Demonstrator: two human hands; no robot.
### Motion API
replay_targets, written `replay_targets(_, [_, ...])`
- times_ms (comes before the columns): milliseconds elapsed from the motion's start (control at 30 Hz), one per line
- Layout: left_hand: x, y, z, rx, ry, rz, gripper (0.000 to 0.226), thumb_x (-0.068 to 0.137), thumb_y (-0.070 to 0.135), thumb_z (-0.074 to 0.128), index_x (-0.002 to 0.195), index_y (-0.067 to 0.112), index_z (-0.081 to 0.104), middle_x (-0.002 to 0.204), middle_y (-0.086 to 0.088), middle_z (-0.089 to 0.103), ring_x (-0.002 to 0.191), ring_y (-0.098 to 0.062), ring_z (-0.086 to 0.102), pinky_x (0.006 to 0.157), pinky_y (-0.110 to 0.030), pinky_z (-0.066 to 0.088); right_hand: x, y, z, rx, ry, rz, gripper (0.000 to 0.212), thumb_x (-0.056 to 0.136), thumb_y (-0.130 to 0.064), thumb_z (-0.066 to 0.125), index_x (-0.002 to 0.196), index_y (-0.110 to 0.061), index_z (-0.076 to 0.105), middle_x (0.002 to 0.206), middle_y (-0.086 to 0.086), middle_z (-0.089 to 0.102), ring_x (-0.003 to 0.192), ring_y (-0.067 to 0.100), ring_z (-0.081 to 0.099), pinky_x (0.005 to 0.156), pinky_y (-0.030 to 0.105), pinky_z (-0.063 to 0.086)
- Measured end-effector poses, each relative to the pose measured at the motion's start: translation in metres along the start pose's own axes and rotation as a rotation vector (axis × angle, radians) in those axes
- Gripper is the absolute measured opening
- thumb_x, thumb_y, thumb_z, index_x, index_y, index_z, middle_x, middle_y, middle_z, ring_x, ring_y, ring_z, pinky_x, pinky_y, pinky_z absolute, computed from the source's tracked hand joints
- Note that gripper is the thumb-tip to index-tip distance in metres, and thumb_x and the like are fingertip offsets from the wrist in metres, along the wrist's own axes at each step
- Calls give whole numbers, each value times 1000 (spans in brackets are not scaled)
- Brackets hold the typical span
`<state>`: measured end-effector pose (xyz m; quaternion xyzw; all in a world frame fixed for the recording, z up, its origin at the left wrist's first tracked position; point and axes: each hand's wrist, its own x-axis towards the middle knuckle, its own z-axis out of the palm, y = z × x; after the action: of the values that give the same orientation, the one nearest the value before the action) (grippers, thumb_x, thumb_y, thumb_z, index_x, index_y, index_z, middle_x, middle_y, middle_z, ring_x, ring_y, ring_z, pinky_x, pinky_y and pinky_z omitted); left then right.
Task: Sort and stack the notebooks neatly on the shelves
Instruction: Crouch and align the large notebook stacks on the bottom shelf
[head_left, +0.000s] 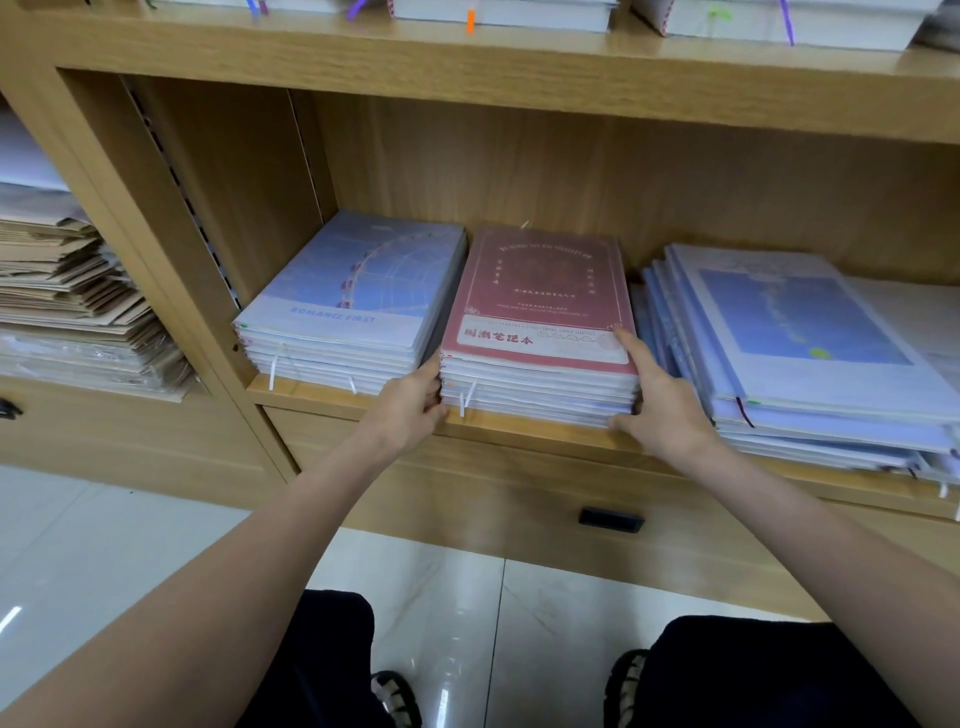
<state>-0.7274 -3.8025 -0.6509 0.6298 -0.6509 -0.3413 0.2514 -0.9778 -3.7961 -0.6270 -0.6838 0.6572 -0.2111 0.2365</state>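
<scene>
A: What is on the wooden shelf (363, 400)?

B: Three piles of notebooks. The red-topped pile (540, 332) is in the middle. A pale blue pile (353, 306) with a big wheel on its cover sits just beside it on the left. A messy blue pile (800, 353) is on the right, and its books slide out like steps.

A: Where are the hands?

B: One is on each side of the red-topped pile. The left hand (410, 410) is at the pile's left front corner. Its fingers curl around the side of the pile, in the gap next to the pale blue pile. The right hand (660, 400) is at the right front corner. Its pointing finger lies straight on the top red cover, and its thumb presses the front edge of the pile low down.

A: Is the pile up in the air?

B: No, it sits on the shelf board.

A: What else is there?

B: More books lie on the shelf above (519, 57). The next box on the left holds a stack of brown paper things (72, 291). Under the shelf is a drawer (519, 499) with a dark handle (611, 520).
</scene>
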Motion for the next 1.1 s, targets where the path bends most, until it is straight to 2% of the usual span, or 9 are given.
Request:
replay_targets(67, [-1, 1, 3, -37, -11, -7, 67, 92, -5, 49, 148, 12, 17, 136, -12, 49, 131, -26, 42, 106, -26, 30, 3, 1, -2, -29, -9, 1, 98, 81, 4, 66, 149, -36, 8, 99, 10, 63, 69, 20, 58, 69, 33, 54])
replay_targets(233, [3, -1, 4, -46, -26, -4, 69, 92, -5, 47, 149, 14, 11, 135, -13, 49, 128, -29, 44, 104, -28, 34, 5, -2, -5, -30, -22, -15, 99, 80, 2, 69, 150, -35, 8, 117, 7, 59, 65, 6, 49, 73, 24, 47])
replay_targets(467, [2, 3, -7, -212, -73, -31, 66, 87, -13, 50, 145, 8, 25, 137, -8, 44, 128, -22, 43, 104, -26, 36, 3, -3, -7, 53, 6, 114, 109, 75, -4, 76, 151, -23, 0, 132, 11, 54, 108, 27, 55, 90, 30, 43])
replay_targets(533, [2, 7, -4, -268, -47, -49, 57, 86, -18, 47, 139, -2, 32, 130, -7, 46, 125, -19, 42, 96, -16, 33, 5, -1, -6, 96, -12, 203, 96, 73, -8, 78, 148, -12, 18, 136, 13, 51, 123, 29, 49, 99, 35, 40])
replay_targets(633, [7, 7, 2, -325, -37, -55, 58, 86, -24, 38, 140, -3, 30, 135, -11, 43, 132, -27, 38, 101, -21, 31, 3, 1, -6, 37, -4, 168, 50, 74, -11, 78, 118, -5, 56, 122, 10, 62, 114, 26, 55, 93, 30, 42])
replay_targets(767, [8, 1, 4, -188, -74, -50, 61, 87, -23, 35, 142, 4, 30, 139, -12, 44, 133, -24, 38, 91, -9, 28, 3, 0, -6, 30, 19, 117, 41, 77, -10, 75, 114, -5, 60, 118, 10, 64, 113, 26, 57, 94, 29, 41])
replay_targets(933, [12, -4, 7, 3, 145, -33, 30, 86, -10, 52, 114, 0, 57, 105, -17, 66, 102, -29, 61, 95, -29, 45, 0, 0, 2, 66, 51, 124, 38, 81, -9, 71, 116, -5, 57, 119, 9, 63, 115, 25, 56, 94, 28, 40])
replay_targets(1000, [11, 0, 7, -1, 167, -32, 24, 85, -8, 57, 108, -1, 60, 94, -15, 64, 91, -25, 60, 95, -28, 44, -2, 1, 3, 86, 56, 133, 37, 83, -7, 69, 118, -4, 57, 121, 9, 62, 116, 24, 55, 91, 24, 38])
replay_targets(1100, [10, 2, 1, -2, 153, -20, 26, 86, -4, 60, 111, -7, 60, 104, -18, 67, 101, -27, 62, 94, -25, 42, -1, 0, 2, 78, 48, 135, 36, 82, -7, 69, 116, -2, 59, 120, 10, 63, 114, 23, 57, 87, 19, 37])
